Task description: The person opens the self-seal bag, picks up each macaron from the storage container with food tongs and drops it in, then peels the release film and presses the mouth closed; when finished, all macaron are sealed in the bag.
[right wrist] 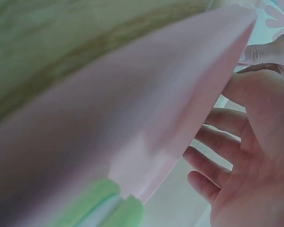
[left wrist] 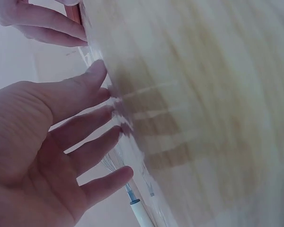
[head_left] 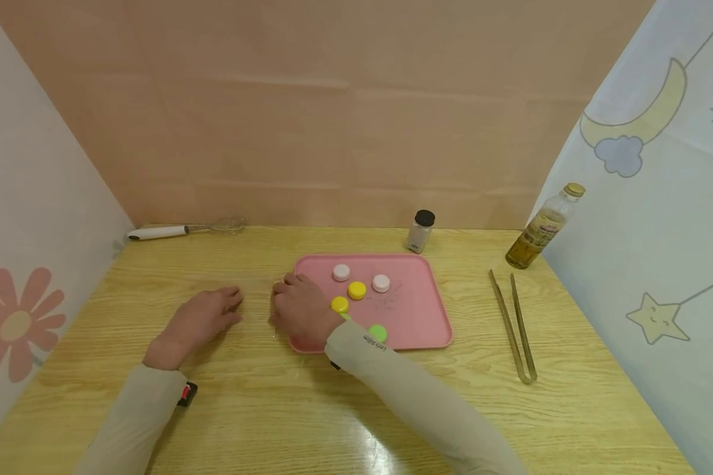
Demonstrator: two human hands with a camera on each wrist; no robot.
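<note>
My left hand (head_left: 204, 323) hovers low over the wooden table, left of the pink tray (head_left: 416, 323). Its fingers are spread and loosely bent in the left wrist view, with nothing between them. My right hand (head_left: 303, 310) lies across the tray's left edge, its fingertips pointing left. In the right wrist view its fingers are apart and loosely extended by the tray's rim. Something thin and clear shows faintly near the right fingertips; its kind is unclear. On the tray sit white macarons (head_left: 381, 284), yellow macarons (head_left: 357, 290) and green macarons (head_left: 377, 332), one partly hidden by my right sleeve.
A whisk (head_left: 172, 231) lies at the back left. Behind the tray stands a small black-capped jar (head_left: 418, 234). Metal tongs (head_left: 517, 336) lie to the tray's right, with an oil bottle (head_left: 535, 237) behind them. Fabric walls border the table (head_left: 333, 422).
</note>
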